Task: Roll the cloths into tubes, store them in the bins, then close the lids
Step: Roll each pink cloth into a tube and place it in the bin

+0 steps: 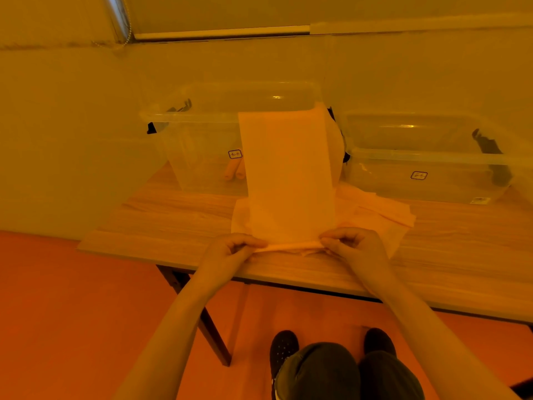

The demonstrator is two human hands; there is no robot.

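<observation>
A long pale cloth [288, 168] lies on the wooden table [173, 223], its far end draped up over the rim of the left clear bin [202, 116]. Its near edge is turned into a thin roll. My left hand [233, 249] pinches the left end of that roll and my right hand [353, 243] pinches the right end. Under it lies a loose pile of more cloths [383, 212]. Two rolled cloth tubes [235, 170] rest inside the left bin. The right clear bin [427, 160] stands beside it, open.
Both bins stand at the back of the table against the wall, with black latches [487, 142] on their ends. The table's near edge runs just under my hands. My knees and shoes [284, 347] show below, over an orange floor.
</observation>
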